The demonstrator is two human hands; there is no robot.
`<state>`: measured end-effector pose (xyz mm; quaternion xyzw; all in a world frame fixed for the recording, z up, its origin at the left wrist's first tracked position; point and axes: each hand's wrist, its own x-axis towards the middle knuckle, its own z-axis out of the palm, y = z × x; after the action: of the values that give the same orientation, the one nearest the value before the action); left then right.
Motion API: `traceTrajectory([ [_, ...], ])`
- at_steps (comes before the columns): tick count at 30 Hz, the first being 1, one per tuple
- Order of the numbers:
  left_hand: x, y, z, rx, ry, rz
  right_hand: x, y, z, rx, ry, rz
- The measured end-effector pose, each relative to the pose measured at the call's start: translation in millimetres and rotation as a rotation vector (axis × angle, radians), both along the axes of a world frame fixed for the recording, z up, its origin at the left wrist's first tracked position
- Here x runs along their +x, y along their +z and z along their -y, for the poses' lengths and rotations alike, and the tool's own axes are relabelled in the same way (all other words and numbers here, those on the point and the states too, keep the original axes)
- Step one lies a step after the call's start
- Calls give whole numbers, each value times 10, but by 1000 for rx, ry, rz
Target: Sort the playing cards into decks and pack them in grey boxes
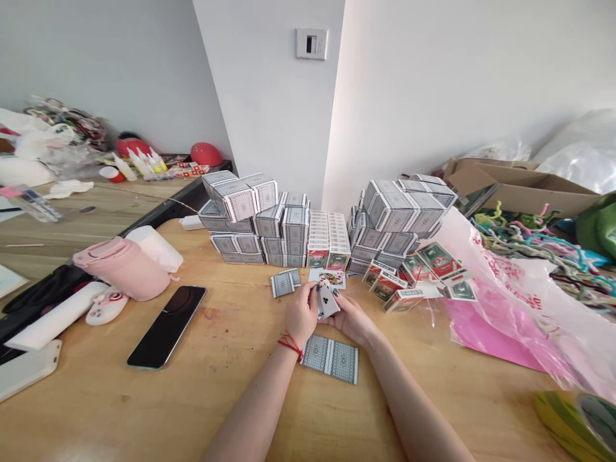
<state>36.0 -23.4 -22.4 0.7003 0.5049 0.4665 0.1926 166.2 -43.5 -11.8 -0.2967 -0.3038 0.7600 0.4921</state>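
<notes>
Both hands meet over the wooden table (231, 398), holding a small stack of playing cards (327, 301) with an ace of clubs facing up. My left hand (301, 314), a red string at its wrist, curls round the stack's left side. My right hand (351, 317) grips the right side. Two face-down card piles (331, 357) lie just below my hands. A face-up card (331, 278) and two small face-down piles (285, 282) lie just beyond them.
Grey card boxes are stacked at the back left (255, 218) and back right (399, 215), with loose red-green packs (418, 276) beside a pink plastic bag (505, 301). A black phone (168, 326), a pink bottle (125, 266) and a cardboard box (520, 183) also lie around.
</notes>
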Motion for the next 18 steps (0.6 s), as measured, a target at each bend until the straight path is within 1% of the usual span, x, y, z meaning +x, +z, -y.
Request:
traceTrajectory([
  [6, 5, 52, 23, 74, -54, 58, 6, 70, 18, 32, 44, 15],
  [8, 5, 84, 26, 105, -24, 87, 10, 72, 20, 31, 52, 7],
  [11, -10, 123, 8, 136, 86, 132, 17, 49, 17, 11, 50, -1],
  [13, -27, 125, -18, 141, 165, 168, 22, 27, 5, 0, 30, -7],
  [15, -43, 106, -43, 136, 205, 200, 30, 5, -13, -4, -12, -12],
  [17, -52, 81, -52, 116, 189, 227, 43, -10, -37, -12, -78, -7],
  [18, -52, 74, -48, 98, 153, 238, 50, -15, -48, -18, -114, -6],
])
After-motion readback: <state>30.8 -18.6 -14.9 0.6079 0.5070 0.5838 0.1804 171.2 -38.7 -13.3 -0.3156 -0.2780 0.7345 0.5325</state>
